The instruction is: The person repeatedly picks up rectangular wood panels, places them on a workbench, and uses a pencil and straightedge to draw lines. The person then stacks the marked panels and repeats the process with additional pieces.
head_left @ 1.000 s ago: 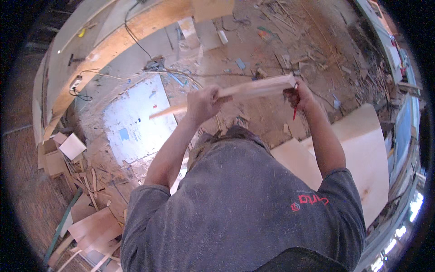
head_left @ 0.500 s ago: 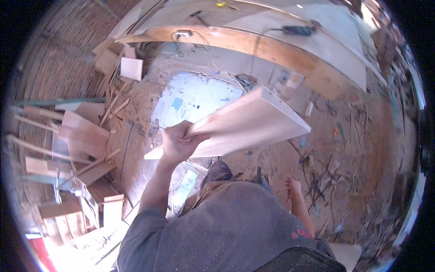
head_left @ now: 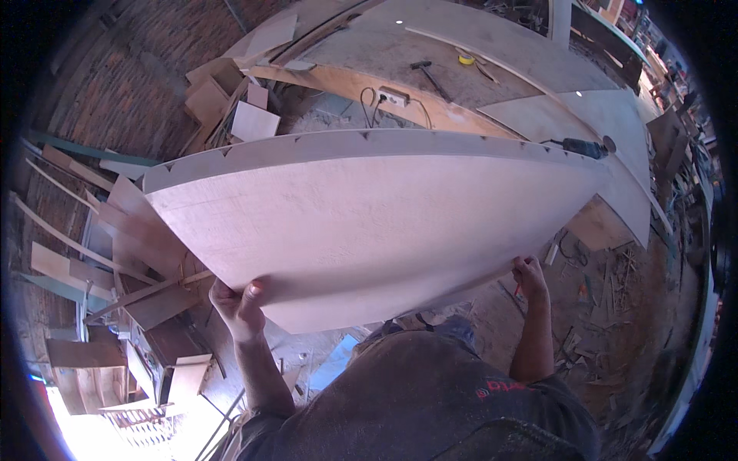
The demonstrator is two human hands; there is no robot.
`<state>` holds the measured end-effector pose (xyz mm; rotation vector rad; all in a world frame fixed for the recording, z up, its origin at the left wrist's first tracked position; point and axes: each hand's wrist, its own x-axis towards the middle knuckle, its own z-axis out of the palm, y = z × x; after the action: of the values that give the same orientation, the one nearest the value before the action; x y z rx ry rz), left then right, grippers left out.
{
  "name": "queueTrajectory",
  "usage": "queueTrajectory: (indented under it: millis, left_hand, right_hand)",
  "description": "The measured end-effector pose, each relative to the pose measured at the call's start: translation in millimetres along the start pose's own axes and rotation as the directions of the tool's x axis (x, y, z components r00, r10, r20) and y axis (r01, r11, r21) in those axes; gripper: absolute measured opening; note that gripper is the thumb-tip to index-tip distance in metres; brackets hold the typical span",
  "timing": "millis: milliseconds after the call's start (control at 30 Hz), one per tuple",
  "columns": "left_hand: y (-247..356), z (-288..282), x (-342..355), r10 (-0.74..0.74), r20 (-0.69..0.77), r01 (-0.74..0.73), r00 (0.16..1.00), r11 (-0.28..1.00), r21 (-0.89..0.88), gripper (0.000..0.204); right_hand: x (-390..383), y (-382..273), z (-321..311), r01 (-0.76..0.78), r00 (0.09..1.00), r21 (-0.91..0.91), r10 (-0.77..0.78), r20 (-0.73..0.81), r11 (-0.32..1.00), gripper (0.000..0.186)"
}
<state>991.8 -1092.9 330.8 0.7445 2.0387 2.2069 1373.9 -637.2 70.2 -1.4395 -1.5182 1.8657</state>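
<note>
A large pale wooden board (head_left: 369, 223) is held tilted in front of my body. Its thick far edge carries several dark notches or chips. My left hand (head_left: 240, 307) grips the board's near left edge, thumb laid over the broad face and fingers hidden behind. My right hand (head_left: 530, 278) is closed at the board's near right edge and touches or nearly touches it. A thin reddish, pencil-like stick (head_left: 516, 290) shows faintly beside these fingers. How far they wrap the board is hidden.
Beyond the board stands a low worktable (head_left: 453, 58) bearing a hammer (head_left: 430, 79), a yellow tape roll (head_left: 466, 58) and a dark power tool (head_left: 582, 147). A power strip (head_left: 393, 97) sits on its front rail. Wood offcuts (head_left: 146, 215) pile up on the left; scraps litter the floor at right.
The board has swung round from edge-on to show its broad face, and lies wider across the view. My right hand has risen from beside my body to the board's right edge.
</note>
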Motion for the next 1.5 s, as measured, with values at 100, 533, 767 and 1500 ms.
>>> queueTrajectory:
  millis: [100,533,767,1500]
  left_hand:
    - [-17.1,-4.2,64.4,-0.041,-0.069,0.042,0.997,0.999,0.018,0.049]
    - [-184.5,102.8,386.5,-0.179,-0.071,0.180,0.981,0.984,0.005,0.027]
    - [-300.0,177.7,532.0,-0.270,-0.061,0.277,0.961,0.949,0.153,0.028]
    - [-533.3,468.9,754.6,-0.499,0.580,0.090,0.644,0.802,0.590,0.030]
  right_hand:
    - [6.1,-40.4,58.6,0.079,0.988,-0.148,-0.097,-0.124,0.986,0.033]
    - [220.3,-191.4,154.8,0.273,0.938,-0.279,-0.319,-0.137,0.921,0.054]
    - [346.9,-278.8,195.8,0.030,0.991,-0.304,-0.067,-0.112,0.952,0.063]
    - [404.5,-202.4,214.9,-0.535,0.671,0.020,0.439,-0.597,0.845,0.092]
